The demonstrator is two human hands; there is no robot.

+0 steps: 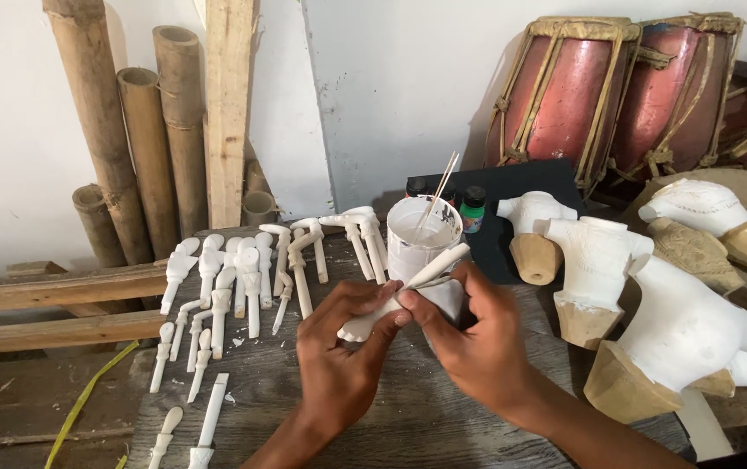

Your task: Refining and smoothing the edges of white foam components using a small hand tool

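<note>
White carved piece (408, 291) gripped by both hands (343, 360); paint cup (423, 234) holds sticks (437, 195).

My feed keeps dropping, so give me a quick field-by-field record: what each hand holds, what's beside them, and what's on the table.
left hand: grips the lower end of a white painted wooden limb piece
right hand: pinches the same piece near its middle
cup: white paint inside, thin sticks standing in it, just behind the hands
left of hands: rows of white limb pieces lying flat on the table
right of hands: white torso carvings with bare wood bases
behind: bamboo poles, red drums, small paint bottles
</note>
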